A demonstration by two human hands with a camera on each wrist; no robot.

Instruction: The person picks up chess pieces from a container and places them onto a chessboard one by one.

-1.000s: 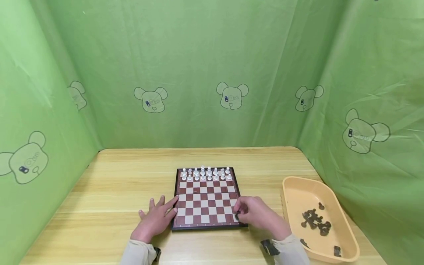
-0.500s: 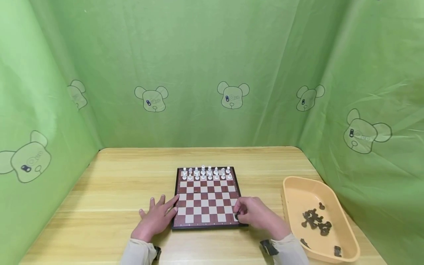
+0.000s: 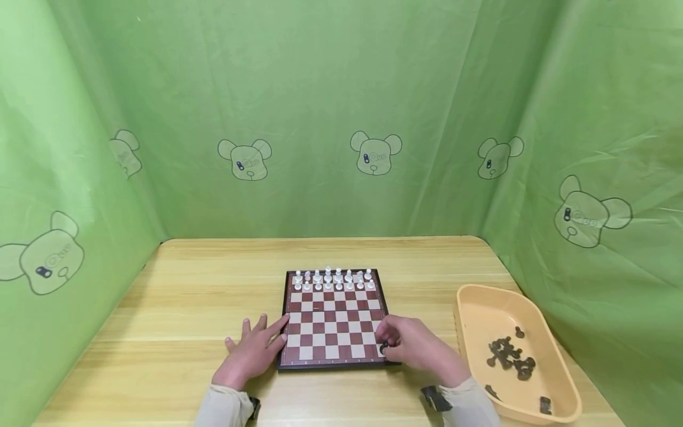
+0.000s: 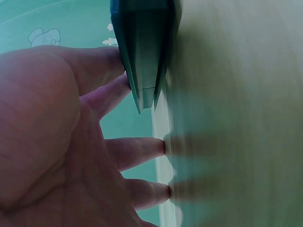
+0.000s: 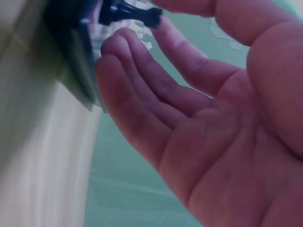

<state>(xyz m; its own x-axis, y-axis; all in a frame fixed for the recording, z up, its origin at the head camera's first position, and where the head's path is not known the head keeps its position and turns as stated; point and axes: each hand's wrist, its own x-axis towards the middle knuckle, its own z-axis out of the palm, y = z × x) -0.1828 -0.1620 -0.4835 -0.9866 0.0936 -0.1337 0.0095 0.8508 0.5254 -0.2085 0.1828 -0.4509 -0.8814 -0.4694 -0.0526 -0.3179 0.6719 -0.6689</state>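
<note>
A chessboard [image 3: 324, 327] with brown and white squares lies in front of me. White chess pieces [image 3: 338, 280] stand in two rows along its far side. My left hand [image 3: 251, 354] lies at the board's left edge with its fingers spread; two fingers touch the board's side [image 4: 142, 52], and others rest on the table. At the near right corner my right hand [image 3: 413, 347] has thumb and index finger at the top of a black rook [image 5: 130, 14]. The rook stands upright on the corner square; its flared top shows between the fingertips. The other fingers curve beside the board.
On the right is an orange tray [image 3: 463, 332] with a pile of black chess pieces [image 3: 504, 353] and a few stray ones in it. Green curtains [image 3: 320, 207] with bear outlines enclose the wooden table [image 3: 203, 284] at the back and sides.
The right thumb and index finger have parted slightly, so more of the rook shows in the head view. My left hand keeps its place on the board's edge.
</note>
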